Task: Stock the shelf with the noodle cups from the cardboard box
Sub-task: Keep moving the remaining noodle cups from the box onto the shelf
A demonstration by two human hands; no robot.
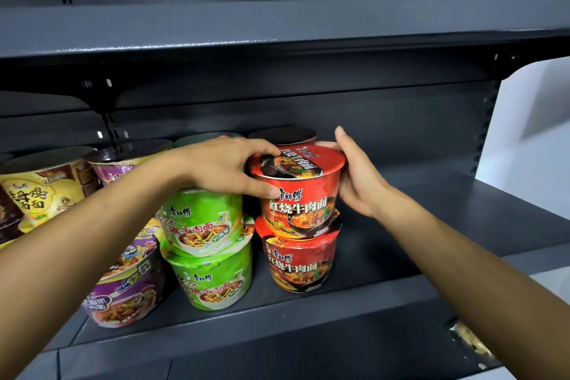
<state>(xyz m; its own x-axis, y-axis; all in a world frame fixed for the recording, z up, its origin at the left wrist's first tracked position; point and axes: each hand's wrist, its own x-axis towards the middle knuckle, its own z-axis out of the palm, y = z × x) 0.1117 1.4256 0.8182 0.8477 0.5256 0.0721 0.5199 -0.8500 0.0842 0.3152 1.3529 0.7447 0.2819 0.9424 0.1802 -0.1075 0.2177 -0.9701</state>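
A: Entry. Both hands are on the upper red noodle cup (300,191). Left hand (228,168) curls over the near-left rim, thumb low on the wall, fingers across the lid. Right hand (354,177) cups the right wall, thumb raised, fingers wrapped behind.

B: Position of the cup?

A: On top of the lower red cup (300,259), base touching that lid, tilted slightly toward the viewer. Judged: the two-sided hold is for squaring it on the stack before letting go.

B: Neighbours?

A: The green stack (206,244) stands just beside on the left, a narrow gap between. Purple cup (126,284) and yellow cup (40,191) lie further left. More cups sit behind, lids only visible.

B: Clearance?

A: The upper shelf (277,40) overhangs with room above the lid. To the right the stocking shelf (431,225) is bare out to the upright. Front lip is near the lower cup's base. The cardboard box is not in view.
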